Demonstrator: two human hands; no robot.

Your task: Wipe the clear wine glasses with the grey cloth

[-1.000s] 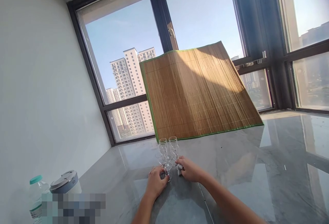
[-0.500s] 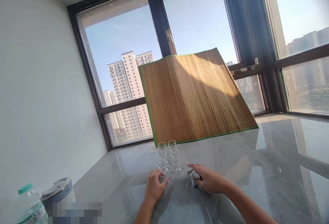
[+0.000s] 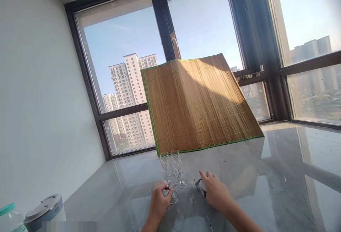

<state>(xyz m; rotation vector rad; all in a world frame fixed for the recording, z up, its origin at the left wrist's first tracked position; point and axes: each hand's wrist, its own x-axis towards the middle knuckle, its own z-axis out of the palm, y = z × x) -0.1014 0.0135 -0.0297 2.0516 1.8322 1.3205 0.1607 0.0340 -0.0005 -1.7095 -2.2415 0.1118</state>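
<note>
Several small clear stemmed glasses stand close together on the grey glossy tabletop (image 3: 128,196); one is the glass (image 3: 176,159) at the back right of the group. My left hand (image 3: 160,197) is closed at the stem of the nearest glass (image 3: 174,198), whose round foot shows to the right of my fingers. The upper part of that glass is partly covered by my hand and overlaps the glasses behind. To the right, my right hand (image 3: 215,191) grips a crumpled grey cloth (image 3: 201,186) against the tabletop, its index finger pointing forward.
A bamboo mat (image 3: 197,104) with green edging leans upright against the window behind the glasses. At lower left stand a lidded cup (image 3: 44,212) and a bottle with a green cap (image 3: 7,209), both cut off by the frame. A white wall (image 3: 45,93) rises on the left.
My right hand has turned a little, with its fingers pointing more forward over the cloth. My left hand stays at the same glass. The whole view has shifted slightly.
</note>
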